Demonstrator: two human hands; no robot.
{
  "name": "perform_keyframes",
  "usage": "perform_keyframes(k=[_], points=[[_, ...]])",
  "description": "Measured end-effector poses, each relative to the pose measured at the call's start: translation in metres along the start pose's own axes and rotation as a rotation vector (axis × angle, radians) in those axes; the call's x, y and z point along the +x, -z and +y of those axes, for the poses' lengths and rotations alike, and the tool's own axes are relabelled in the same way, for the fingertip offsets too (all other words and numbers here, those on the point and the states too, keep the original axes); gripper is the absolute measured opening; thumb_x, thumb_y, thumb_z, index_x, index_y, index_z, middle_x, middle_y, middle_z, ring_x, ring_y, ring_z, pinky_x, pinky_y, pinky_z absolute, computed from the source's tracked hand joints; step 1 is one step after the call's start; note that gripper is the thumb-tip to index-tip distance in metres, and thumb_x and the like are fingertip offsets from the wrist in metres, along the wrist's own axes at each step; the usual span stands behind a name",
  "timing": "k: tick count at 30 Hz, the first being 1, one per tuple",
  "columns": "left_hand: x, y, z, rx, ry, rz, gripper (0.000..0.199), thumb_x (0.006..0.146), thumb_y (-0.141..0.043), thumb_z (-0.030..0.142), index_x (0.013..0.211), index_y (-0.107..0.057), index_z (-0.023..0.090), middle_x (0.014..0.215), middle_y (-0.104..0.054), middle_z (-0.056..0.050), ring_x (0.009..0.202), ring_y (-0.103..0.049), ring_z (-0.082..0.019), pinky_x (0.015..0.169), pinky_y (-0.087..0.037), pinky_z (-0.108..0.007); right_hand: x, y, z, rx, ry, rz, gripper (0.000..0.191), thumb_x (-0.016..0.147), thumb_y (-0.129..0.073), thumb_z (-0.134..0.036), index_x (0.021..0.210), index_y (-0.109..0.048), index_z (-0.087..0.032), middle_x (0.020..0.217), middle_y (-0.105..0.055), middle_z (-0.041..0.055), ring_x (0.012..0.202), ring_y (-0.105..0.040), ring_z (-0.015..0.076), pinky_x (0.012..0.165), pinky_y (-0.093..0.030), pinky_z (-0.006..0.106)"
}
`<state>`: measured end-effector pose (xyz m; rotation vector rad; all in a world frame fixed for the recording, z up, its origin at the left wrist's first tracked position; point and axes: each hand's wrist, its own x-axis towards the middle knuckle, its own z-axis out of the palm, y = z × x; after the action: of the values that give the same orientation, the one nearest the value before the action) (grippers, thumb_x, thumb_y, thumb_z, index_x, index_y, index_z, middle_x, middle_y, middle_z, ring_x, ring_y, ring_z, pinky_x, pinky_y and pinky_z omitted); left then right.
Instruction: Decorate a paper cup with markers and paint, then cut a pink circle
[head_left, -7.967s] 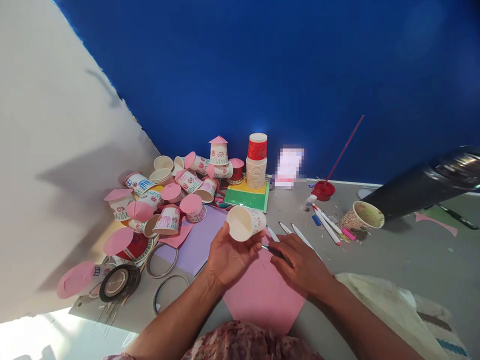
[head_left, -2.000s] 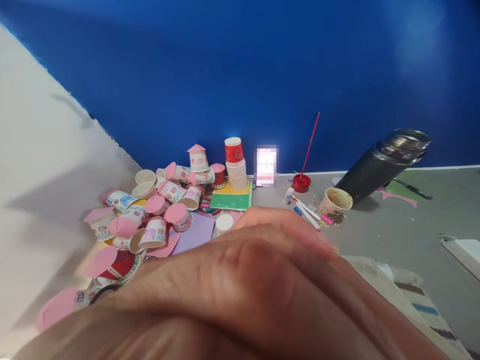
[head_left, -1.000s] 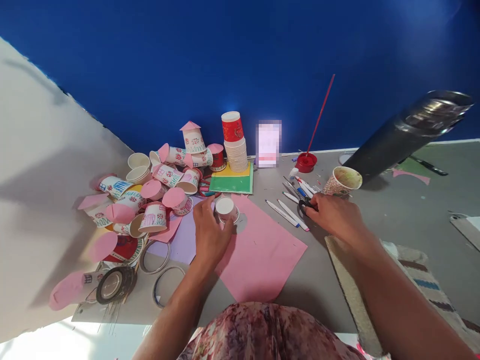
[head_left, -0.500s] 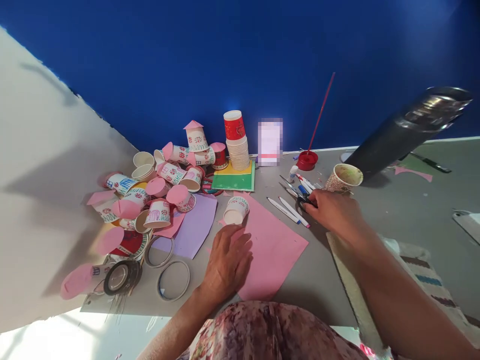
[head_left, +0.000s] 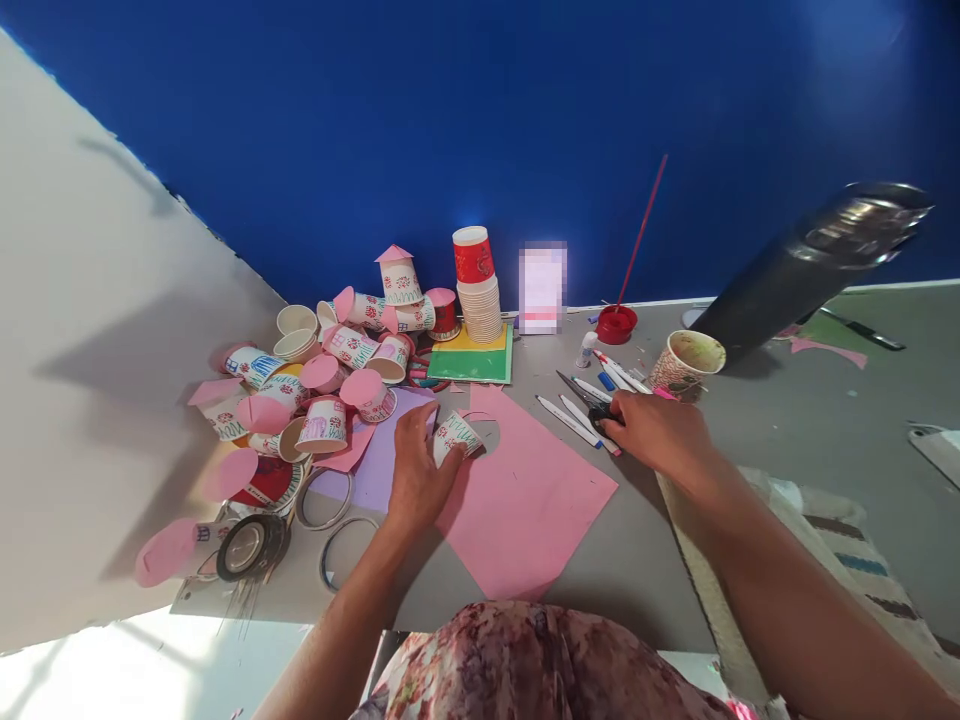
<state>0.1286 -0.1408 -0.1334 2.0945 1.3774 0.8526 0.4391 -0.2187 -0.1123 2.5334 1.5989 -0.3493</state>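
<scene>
My left hand (head_left: pixel 418 468) has its thumb and fingers around a small paper cup (head_left: pixel 456 436) with drawn green marks, tilted over the upper left of a pink sheet (head_left: pixel 536 490). A rounded gap is cut in that sheet beside the cup. My right hand (head_left: pixel 660 432) is closed on the dark handles of a pair of scissors (head_left: pixel 574 387), whose blades point to the far left. White marker pens (head_left: pixel 568 421) lie just left of and beyond the scissors. The fingertips of the right hand are partly hidden.
Decorated cups with pink paper tops (head_left: pixel 322 425) crowd the left side, near tape rolls (head_left: pixel 247 547). A cup stack (head_left: pixel 480 308) stands on a green and yellow pack (head_left: pixel 472 364). On the right are a patterned cup (head_left: pixel 686 360), a dark flask (head_left: pixel 780 270) and a striped cloth (head_left: pixel 832 530).
My left hand has moved slightly left and up and taken hold of the cup, tilting it off the pink sheet. My right hand stays at the scissors, shifted only slightly.
</scene>
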Motion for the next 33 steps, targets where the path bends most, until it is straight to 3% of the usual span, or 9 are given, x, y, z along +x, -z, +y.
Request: perform_keyframes(k=[6, 11, 14, 17, 21, 23, 28, 31, 33], points=[[-0.020, 0.015, -0.010, 0.187, 0.038, -0.035, 0.092, 0.073, -0.081, 0.036, 0.153, -0.038, 0.021, 0.142, -0.054, -0.018, 0.136, -0.050, -0.040, 0.113, -0.042, -0.064, 0.001, -0.003, 0.004, 0.010, 0.015, -0.031, 0.022, 0.095, -0.051, -0.037, 0.095, -0.069, -0.023, 0.095, -0.079, 0.0108, 0.092, -0.075, 0.0316, 0.066, -0.040, 0.035], [-0.020, 0.010, -0.013, 0.135, 0.125, -0.087, 0.084, 0.076, -0.075, 0.029, 0.152, -0.039, 0.022, 0.127, -0.065, -0.013, 0.118, -0.064, -0.036, 0.101, -0.051, -0.056, 0.001, -0.003, 0.003, 0.009, 0.005, -0.045, 0.023, 0.095, -0.049, -0.037, 0.094, -0.068, -0.025, 0.093, -0.079, 0.0099, 0.091, -0.075, 0.0311, 0.065, -0.040, 0.035], [-0.012, 0.016, -0.009, 0.091, 0.124, -0.018, 0.077, 0.079, -0.072, 0.030, 0.149, -0.042, 0.023, 0.132, -0.064, -0.013, 0.121, -0.064, -0.034, 0.102, -0.052, -0.053, 0.002, -0.004, 0.003, 0.016, 0.017, -0.046, 0.022, 0.095, -0.050, -0.037, 0.094, -0.069, -0.025, 0.095, -0.079, 0.0096, 0.091, -0.075, 0.0309, 0.065, -0.041, 0.035], [0.009, 0.034, -0.001, 0.093, 0.048, 0.078, 0.070, 0.079, -0.070, 0.028, 0.144, -0.045, 0.023, 0.136, -0.062, -0.014, 0.122, -0.064, -0.032, 0.102, -0.053, -0.050, 0.003, -0.004, 0.004, 0.028, 0.031, -0.041, 0.022, 0.096, -0.052, -0.038, 0.096, -0.069, -0.025, 0.097, -0.079, 0.0095, 0.089, -0.075, 0.0306, 0.065, -0.042, 0.035], [0.058, 0.053, 0.016, 0.242, -0.099, 0.061, 0.057, 0.079, -0.066, 0.021, 0.134, -0.052, 0.020, 0.130, -0.064, -0.013, 0.115, -0.067, -0.030, 0.099, -0.055, -0.047, 0.002, -0.003, 0.004, 0.025, 0.059, -0.044, 0.022, 0.097, -0.050, -0.036, 0.098, -0.069, -0.024, 0.102, -0.079, 0.0105, 0.094, -0.075, 0.0321, 0.066, -0.043, 0.036], [0.087, 0.049, 0.023, 0.401, -0.160, -0.046, 0.053, 0.083, -0.065, 0.022, 0.134, -0.053, 0.016, 0.131, -0.065, -0.016, 0.119, -0.065, -0.033, 0.101, -0.053, -0.048, 0.002, -0.003, 0.004, 0.026, 0.070, -0.039, 0.021, 0.097, -0.051, -0.036, 0.098, -0.069, -0.024, 0.105, -0.079, 0.0111, 0.098, -0.074, 0.0328, 0.067, -0.044, 0.036], [0.144, 0.024, 0.033, 0.486, -0.216, -0.179, 0.048, 0.081, -0.065, 0.015, 0.129, -0.061, 0.016, 0.126, -0.068, -0.017, 0.114, -0.068, -0.036, 0.096, -0.055, -0.047, 0.003, -0.003, 0.004, 0.044, 0.082, -0.025, 0.023, 0.097, -0.051, -0.037, 0.099, -0.069, -0.023, 0.107, -0.079, 0.0121, 0.098, -0.074, 0.0320, 0.069, -0.045, 0.036], [0.150, 0.023, 0.041, 0.513, -0.238, -0.182, 0.055, 0.083, -0.065, 0.015, 0.137, -0.057, 0.017, 0.137, -0.062, -0.019, 0.120, -0.065, -0.038, 0.099, -0.053, -0.051, 0.004, -0.003, 0.004, 0.043, 0.086, -0.020, 0.024, 0.097, -0.051, -0.035, 0.100, -0.070, -0.022, 0.108, -0.078, 0.0127, 0.101, -0.074, 0.0331, 0.070, -0.046, 0.037], [0.134, 0.025, 0.046, 0.521, -0.264, -0.121, 0.056, 0.087, -0.062, 0.017, 0.142, -0.053, 0.018, 0.144, -0.056, -0.020, 0.133, -0.057, -0.041, 0.107, -0.048, -0.055, 0.004, -0.004, 0.005, 0.038, 0.082, -0.017, 0.025, 0.097, -0.050, -0.035, 0.102, -0.070, -0.021, 0.109, -0.078, 0.0138, 0.103, -0.074, 0.0341, 0.072, -0.046, 0.037]])
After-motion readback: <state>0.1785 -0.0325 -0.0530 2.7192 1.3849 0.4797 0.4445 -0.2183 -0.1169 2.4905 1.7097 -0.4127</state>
